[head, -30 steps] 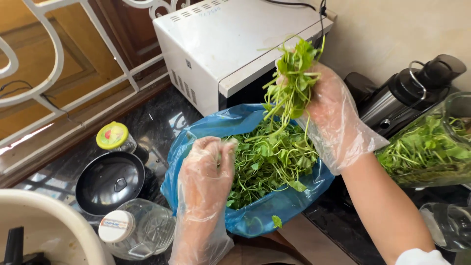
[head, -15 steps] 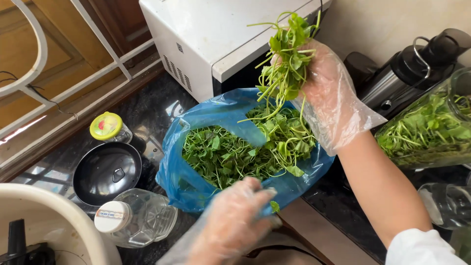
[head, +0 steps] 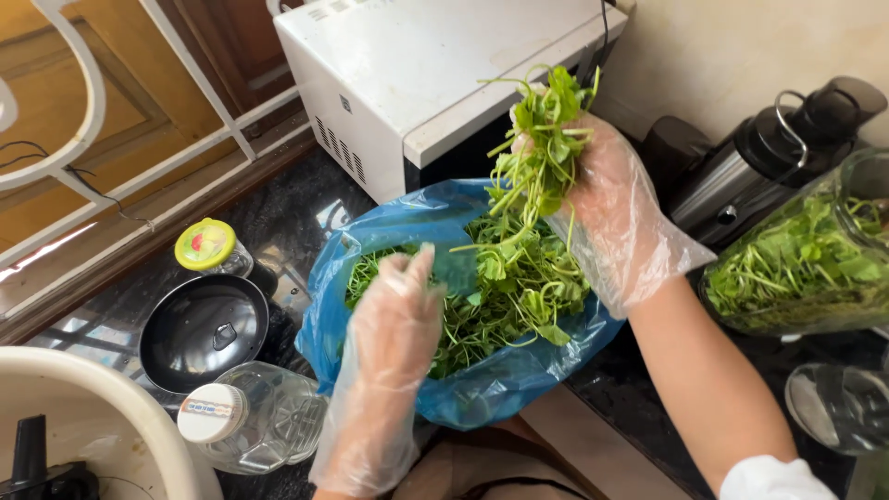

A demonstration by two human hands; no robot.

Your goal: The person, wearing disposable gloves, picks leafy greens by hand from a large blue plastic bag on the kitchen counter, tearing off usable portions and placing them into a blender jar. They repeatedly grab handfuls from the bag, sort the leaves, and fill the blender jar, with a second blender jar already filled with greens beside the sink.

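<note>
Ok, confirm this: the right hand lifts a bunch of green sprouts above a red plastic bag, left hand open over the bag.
Wrong on one point: the plastic bag is blue, not red. The head view shows the right hand lifting the green sprouts above it, left hand open over the bag.

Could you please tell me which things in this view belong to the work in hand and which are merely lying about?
In use:
right hand, gripping a bunch of greens
left hand, open over the blue bag of greens
clear jar, filled with greens

Lying about:
microwave
black lid
yellow-capped jar
white-capped bottle
black flask
</note>
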